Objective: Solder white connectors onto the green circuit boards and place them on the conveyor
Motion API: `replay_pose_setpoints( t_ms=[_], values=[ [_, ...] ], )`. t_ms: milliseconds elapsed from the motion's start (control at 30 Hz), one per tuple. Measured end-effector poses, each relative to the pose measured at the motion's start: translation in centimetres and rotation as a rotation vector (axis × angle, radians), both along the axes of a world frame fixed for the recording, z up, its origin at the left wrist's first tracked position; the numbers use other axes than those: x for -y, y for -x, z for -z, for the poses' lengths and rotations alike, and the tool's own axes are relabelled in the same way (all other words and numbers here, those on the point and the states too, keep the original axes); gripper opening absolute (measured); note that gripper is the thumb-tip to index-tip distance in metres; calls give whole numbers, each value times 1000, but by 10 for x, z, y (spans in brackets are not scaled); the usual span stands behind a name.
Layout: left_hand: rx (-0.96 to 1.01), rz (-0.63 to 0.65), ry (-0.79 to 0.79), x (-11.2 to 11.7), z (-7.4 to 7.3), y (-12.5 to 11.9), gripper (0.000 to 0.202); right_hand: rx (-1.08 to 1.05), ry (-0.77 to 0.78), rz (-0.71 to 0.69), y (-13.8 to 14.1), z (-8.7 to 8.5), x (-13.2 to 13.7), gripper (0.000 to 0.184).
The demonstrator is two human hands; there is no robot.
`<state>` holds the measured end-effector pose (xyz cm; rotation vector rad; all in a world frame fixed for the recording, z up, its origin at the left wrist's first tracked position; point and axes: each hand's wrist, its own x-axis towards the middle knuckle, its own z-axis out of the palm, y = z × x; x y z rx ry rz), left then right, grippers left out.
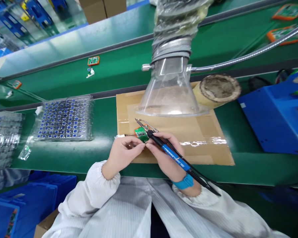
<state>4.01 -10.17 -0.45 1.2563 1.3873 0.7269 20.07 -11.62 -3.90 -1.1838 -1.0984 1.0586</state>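
My left hand [124, 150] is closed in a pinch on a small green circuit board [141, 133], holding it just above the cardboard mat [203, 132]. My right hand [164, 155] grips a blue and black soldering iron [173, 155] like a pen. Its tip [139, 123] reaches past the far edge of the board. The iron's black cable runs back over my right wrist, which wears a blue strap [184, 181]. Both hands touch each other at the board.
A clear fume-extraction hood [169, 89] on a foil duct hangs over the mat. A brown sponge holder [218, 90] lies to its right, a blue machine [275, 119] further right. Clear trays of small blue parts [66, 118] sit left. Orange-framed boards [93, 60] lie on the green belt.
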Motion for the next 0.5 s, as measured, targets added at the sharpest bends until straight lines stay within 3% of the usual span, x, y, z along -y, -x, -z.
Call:
replay_pose_setpoints(
  t_ms=[100, 233, 400, 500],
  values=[
    [-109, 15, -109, -3, 0, 5, 15, 15, 5, 6, 0, 2, 1, 25],
    [-326, 53, -330, -16, 6, 16, 14, 152, -29, 129, -12, 5, 3, 26],
    [-550, 84, -296, -27, 17, 17, 17, 392, -170, 164, -40, 12, 13, 23],
    [-618, 88, -258, -28, 17, 14, 19, 415, -218, 125, -49, 18, 20, 16]
  ],
)
